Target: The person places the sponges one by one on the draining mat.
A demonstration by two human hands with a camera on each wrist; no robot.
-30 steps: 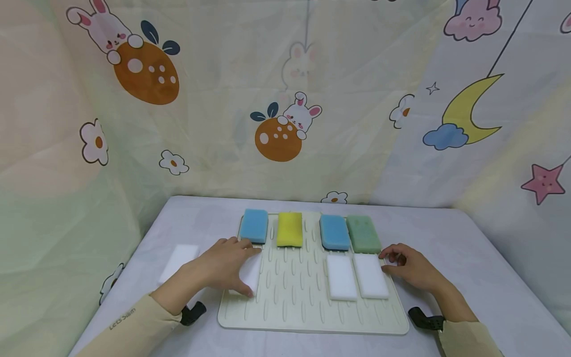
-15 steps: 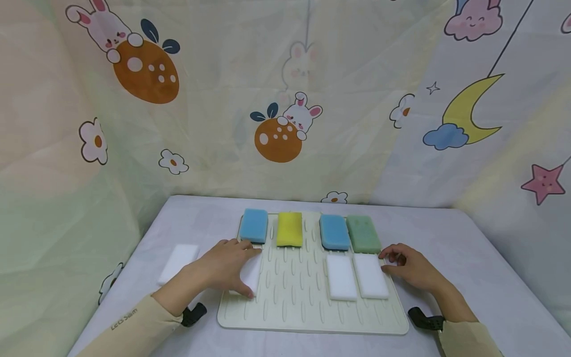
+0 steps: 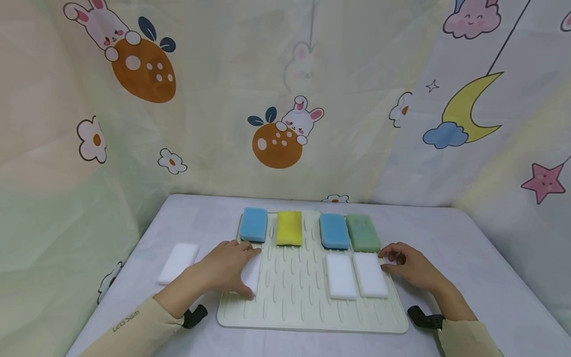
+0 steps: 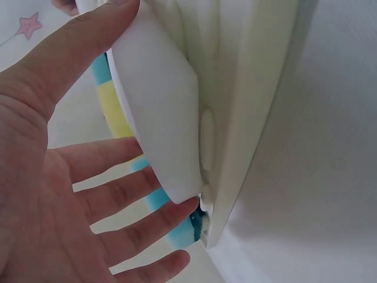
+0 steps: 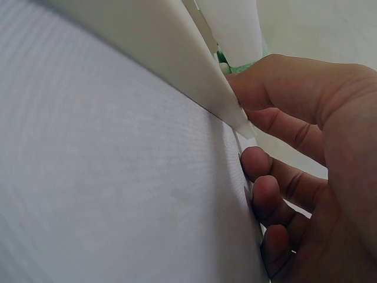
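My left hand [image 3: 229, 266] lies spread over a white melamine sponge [image 3: 252, 271] on the left of a cream ribbed drying mat [image 3: 294, 310]. In the left wrist view its thumb is at one end of that sponge [image 4: 162, 106], and the fairly straight fingers [image 4: 118, 194] touch the other end. My right hand [image 3: 412, 267] rests at the mat's right edge, beside another white sponge [image 3: 371, 275]. Its fingers curl loosely in the right wrist view, with the thumb [image 5: 283, 88] by the mat's rim [image 5: 194, 65]. Nothing shows in its grasp.
Along the mat's back stand a blue sponge [image 3: 254, 224], a yellow sponge [image 3: 289, 228], a second blue sponge [image 3: 334, 231] and a green sponge [image 3: 363, 233]. One more white sponge [image 3: 341, 276] lies on the mat's right side; another [image 3: 178, 263] lies on the white tablecloth [image 3: 424, 218] at left.
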